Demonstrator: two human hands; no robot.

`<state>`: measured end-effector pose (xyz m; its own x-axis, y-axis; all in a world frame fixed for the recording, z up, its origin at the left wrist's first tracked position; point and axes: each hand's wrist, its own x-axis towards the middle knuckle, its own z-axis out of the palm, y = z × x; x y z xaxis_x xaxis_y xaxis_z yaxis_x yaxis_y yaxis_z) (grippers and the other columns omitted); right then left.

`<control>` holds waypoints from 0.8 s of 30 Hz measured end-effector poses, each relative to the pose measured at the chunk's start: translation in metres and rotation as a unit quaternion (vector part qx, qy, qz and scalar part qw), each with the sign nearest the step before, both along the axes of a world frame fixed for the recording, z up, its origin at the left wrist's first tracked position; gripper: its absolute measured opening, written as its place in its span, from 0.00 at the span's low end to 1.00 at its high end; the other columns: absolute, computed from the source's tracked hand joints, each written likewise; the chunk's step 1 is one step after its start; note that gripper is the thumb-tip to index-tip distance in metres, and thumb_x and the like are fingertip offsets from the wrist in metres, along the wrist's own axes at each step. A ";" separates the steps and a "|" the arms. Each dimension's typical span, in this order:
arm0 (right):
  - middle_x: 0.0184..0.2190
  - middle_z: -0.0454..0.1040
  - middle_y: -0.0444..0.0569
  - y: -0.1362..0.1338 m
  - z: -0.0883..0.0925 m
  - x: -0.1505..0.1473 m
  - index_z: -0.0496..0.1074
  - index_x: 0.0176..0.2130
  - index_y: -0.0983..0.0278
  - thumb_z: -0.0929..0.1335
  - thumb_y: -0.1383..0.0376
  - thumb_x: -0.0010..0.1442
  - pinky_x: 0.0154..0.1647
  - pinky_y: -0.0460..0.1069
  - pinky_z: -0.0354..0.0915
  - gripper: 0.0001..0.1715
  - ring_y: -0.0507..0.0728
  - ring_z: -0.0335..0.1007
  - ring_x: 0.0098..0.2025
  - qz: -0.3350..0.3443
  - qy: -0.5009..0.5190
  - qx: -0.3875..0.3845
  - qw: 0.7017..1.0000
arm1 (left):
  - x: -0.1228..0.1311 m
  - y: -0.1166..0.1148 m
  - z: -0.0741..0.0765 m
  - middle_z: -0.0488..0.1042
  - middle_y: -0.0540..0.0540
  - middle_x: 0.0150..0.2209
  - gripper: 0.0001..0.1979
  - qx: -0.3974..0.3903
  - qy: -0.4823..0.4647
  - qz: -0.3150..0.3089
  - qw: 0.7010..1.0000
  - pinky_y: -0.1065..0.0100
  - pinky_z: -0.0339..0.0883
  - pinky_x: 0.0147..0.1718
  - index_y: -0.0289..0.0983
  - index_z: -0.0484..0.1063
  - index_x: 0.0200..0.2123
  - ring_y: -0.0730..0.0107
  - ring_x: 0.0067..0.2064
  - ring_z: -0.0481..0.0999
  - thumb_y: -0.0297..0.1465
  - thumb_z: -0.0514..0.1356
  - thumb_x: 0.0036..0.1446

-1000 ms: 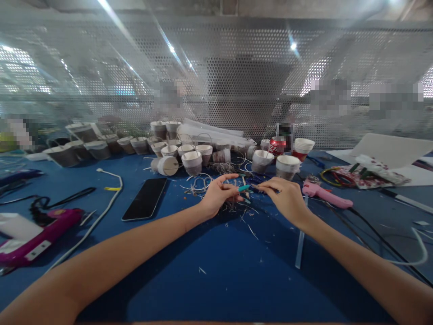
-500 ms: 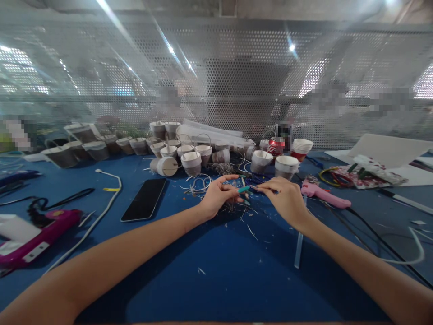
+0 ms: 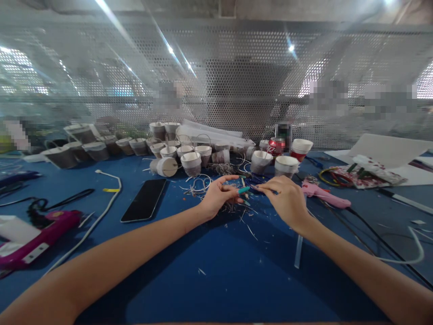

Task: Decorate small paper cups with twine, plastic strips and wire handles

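My left hand [image 3: 220, 197], with long teal nails, is closed over the littered middle of the blue table, its index finger stretched forward. Facing it, my right hand [image 3: 287, 201] makes a pinch, thumb against fingertips. The fingertips of both hands almost meet. Whatever they hold between them is too small to make out. Under and behind the hands lie thin pale scraps [image 3: 249, 229] and a tangle of grey strands [image 3: 223, 169]. Beside my right wrist is a pink glue gun [image 3: 328, 196], with a clear glue stick [image 3: 298, 253] lying nearer to me.
Several small wrapped cups with wire handles [image 3: 191, 163] line the back, beside a red can [image 3: 275, 146] and stacked paper cups [image 3: 301, 146]. A black phone [image 3: 144, 201], white cable [image 3: 111, 198] and magenta device [image 3: 50, 230] lie left. At right are a patterned bag [image 3: 368, 174] and black cord [image 3: 382, 237].
My right hand has shifted very slightly at the knuckles, still pinching close to the left fingertips. Everything else looks the same.
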<state>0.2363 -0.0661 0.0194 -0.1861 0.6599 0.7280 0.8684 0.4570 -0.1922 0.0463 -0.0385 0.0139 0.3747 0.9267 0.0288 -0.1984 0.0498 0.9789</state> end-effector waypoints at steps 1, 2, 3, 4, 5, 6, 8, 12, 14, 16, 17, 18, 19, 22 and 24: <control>0.27 0.76 0.45 0.000 0.000 0.000 0.77 0.28 0.61 0.67 0.68 0.54 0.33 0.49 0.64 0.09 0.55 0.68 0.32 -0.003 0.000 0.000 1.000 | 0.000 0.000 0.000 0.73 0.53 0.21 0.25 -0.001 -0.001 0.000 1.000 0.70 0.70 0.28 0.33 0.63 0.47 0.72 0.23 0.76 0.26 0.64 0.45; 0.26 0.76 0.45 0.000 0.000 0.000 0.77 0.27 0.61 0.67 0.68 0.54 0.33 0.49 0.63 0.09 0.55 0.68 0.32 -0.005 0.000 0.000 1.000 | 0.000 0.000 0.000 0.73 0.53 0.21 0.24 -0.001 -0.002 -0.001 1.000 0.70 0.70 0.27 0.33 0.63 0.47 0.72 0.23 0.76 0.26 0.64 0.45; 0.26 0.76 0.45 0.000 0.000 -0.001 0.77 0.27 0.61 0.67 0.67 0.54 0.33 0.49 0.63 0.09 0.55 0.68 0.32 -0.007 0.002 -0.002 1.000 | 0.000 0.000 0.000 0.73 0.53 0.21 0.24 -0.001 -0.002 0.000 1.000 0.70 0.70 0.27 0.33 0.63 0.47 0.72 0.23 0.76 0.26 0.64 0.45; 0.26 0.76 0.45 -0.001 0.001 -0.001 0.77 0.27 0.61 0.67 0.67 0.54 0.33 0.49 0.63 0.09 0.55 0.68 0.32 -0.007 0.004 -0.005 1.000 | 0.000 0.000 0.000 0.73 0.53 0.21 0.24 -0.001 -0.001 0.000 1.000 0.71 0.69 0.27 0.33 0.63 0.47 0.72 0.23 0.76 0.26 0.64 0.45; 0.26 0.76 0.45 -0.001 0.001 -0.002 0.77 0.27 0.61 0.67 0.67 0.54 0.33 0.49 0.63 0.09 0.55 0.68 0.32 -0.008 0.007 -0.008 1.000 | 0.000 0.000 0.000 0.73 0.53 0.21 0.25 -0.001 0.001 0.001 1.000 0.71 0.69 0.27 0.33 0.63 0.47 0.72 0.23 0.76 0.26 0.64 0.45; 0.26 0.76 0.45 -0.001 0.001 -0.002 0.77 0.27 0.61 0.67 0.67 0.54 0.32 0.49 0.63 0.09 0.55 0.68 0.32 -0.008 0.010 -0.011 1.000 | 0.000 0.000 0.000 0.73 0.53 0.21 0.25 -0.001 0.003 0.001 1.000 0.71 0.69 0.26 0.33 0.63 0.48 0.72 0.24 0.76 0.26 0.64 0.45; 0.25 0.76 0.45 -0.002 0.002 -0.003 0.77 0.27 0.61 0.67 0.68 0.54 0.32 0.49 0.63 0.08 0.55 0.68 0.32 -0.010 0.014 -0.014 1.000 | 0.000 0.000 0.000 0.73 0.53 0.21 0.25 0.000 0.006 0.002 1.000 0.71 0.69 0.26 0.33 0.63 0.48 0.73 0.24 0.76 0.26 0.64 0.45; 0.24 0.75 0.45 -0.002 0.002 -0.004 0.77 0.25 0.62 0.68 0.68 0.53 0.30 0.49 0.62 0.08 0.55 0.68 0.31 -0.019 0.020 -0.009 1.000 | 0.000 0.000 0.000 0.73 0.53 0.21 0.24 0.005 0.001 -0.004 1.000 0.70 0.70 0.27 0.34 0.63 0.47 0.73 0.23 0.75 0.26 0.64 0.45; 0.23 0.75 0.45 -0.001 0.002 -0.004 0.76 0.25 0.61 0.67 0.68 0.53 0.30 0.49 0.62 0.09 0.55 0.68 0.31 -0.020 0.023 -0.006 1.000 | 0.000 0.000 0.000 0.73 0.54 0.20 0.24 0.005 0.001 -0.006 1.000 0.69 0.70 0.28 0.34 0.63 0.47 0.73 0.23 0.75 0.26 0.64 0.45; 0.23 0.75 0.45 -0.001 0.002 -0.005 0.76 0.24 0.61 0.67 0.68 0.53 0.30 0.49 0.61 0.09 0.55 0.68 0.31 -0.020 0.025 -0.007 0.999 | 0.000 0.000 0.000 0.72 0.54 0.20 0.24 0.005 0.007 -0.004 1.000 0.70 0.70 0.28 0.34 0.63 0.47 0.73 0.23 0.75 0.26 0.64 0.45; 0.23 0.75 0.45 -0.001 0.002 -0.005 0.76 0.24 0.61 0.67 0.69 0.53 0.30 0.49 0.61 0.09 0.55 0.68 0.31 -0.020 0.024 -0.010 0.999 | 0.000 0.000 0.000 0.73 0.54 0.20 0.24 0.005 0.010 -0.002 1.000 0.70 0.70 0.28 0.34 0.63 0.47 0.73 0.23 0.75 0.26 0.64 0.45; 0.23 0.75 0.45 -0.001 0.002 -0.005 0.76 0.25 0.61 0.67 0.69 0.53 0.31 0.49 0.61 0.09 0.55 0.68 0.31 -0.019 0.022 -0.012 1.000 | 0.000 0.000 0.001 0.73 0.53 0.20 0.24 0.005 0.013 -0.001 1.000 0.70 0.70 0.28 0.33 0.63 0.47 0.73 0.23 0.75 0.26 0.64 0.45; 0.23 0.74 0.45 -0.001 0.002 -0.005 0.76 0.25 0.61 0.67 0.69 0.53 0.30 0.49 0.61 0.09 0.55 0.68 0.31 -0.017 0.020 -0.013 1.000 | 0.000 0.000 0.001 0.73 0.53 0.20 0.24 0.005 0.015 -0.001 1.000 0.70 0.70 0.28 0.33 0.63 0.47 0.73 0.23 0.75 0.26 0.64 0.45; 0.22 0.74 0.45 -0.001 0.002 -0.006 0.75 0.24 0.61 0.67 0.69 0.53 0.30 0.48 0.60 0.08 0.55 0.67 0.30 -0.010 0.016 -0.014 1.000 | 0.000 0.000 0.001 0.74 0.51 0.22 0.24 0.004 0.014 -0.002 1.000 0.69 0.70 0.28 0.33 0.63 0.47 0.72 0.23 0.76 0.27 0.64 0.45; 0.22 0.73 0.45 -0.001 0.002 -0.006 0.75 0.24 0.62 0.68 0.69 0.52 0.30 0.48 0.60 0.08 0.55 0.67 0.29 -0.008 0.014 -0.014 1.000 | 0.000 0.000 0.001 0.75 0.50 0.23 0.24 0.002 0.009 -0.003 1.000 0.69 0.71 0.28 0.33 0.63 0.47 0.72 0.23 0.75 0.27 0.64 0.45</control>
<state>0.2304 -0.0666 0.0212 -0.1546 0.6831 0.7137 0.8700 0.4365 -0.2293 0.0464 -0.0390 0.0154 0.3808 0.9243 0.0259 -0.1814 0.0472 0.9823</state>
